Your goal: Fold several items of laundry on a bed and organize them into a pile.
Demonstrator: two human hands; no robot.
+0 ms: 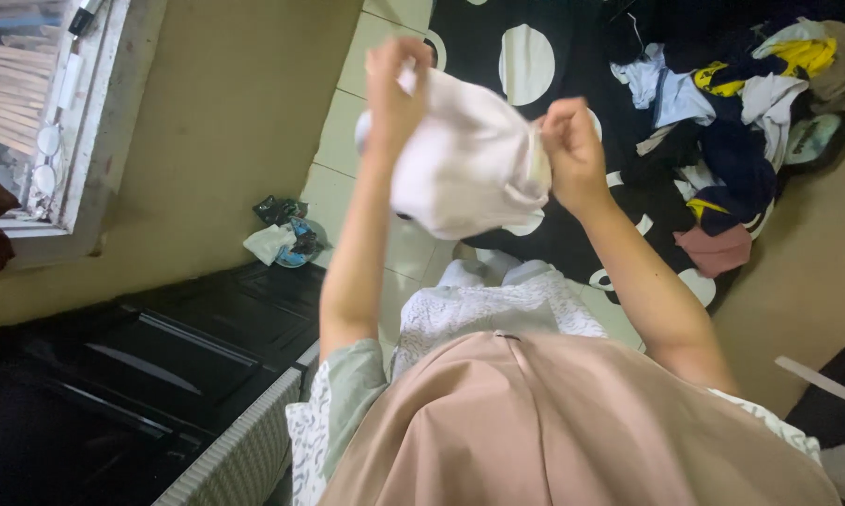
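Both hands, left hand [394,94] and right hand [570,150], grip the pale cloth's [469,164] opposite edges, raised above open tiled floor [347,141] beside the spotted black sheet [553,56].

A black sheet with large white dots [572,56] covers the pale tiled floor [347,141] from 12 o'clock across toward 3. On it, at 1 to 2 o'clock, lies a heap of clothes [732,103] in navy, white, yellow and light blue, with a folded pink piece [717,251] at its near edge. At 9 o'clock, against the beige wall [235,112], sits a small clump of crumpled items [286,239] on the floor. A window with a white frame [75,141] fills 10 o'clock. A black cabinet [160,365] stands at 8 o'clock.
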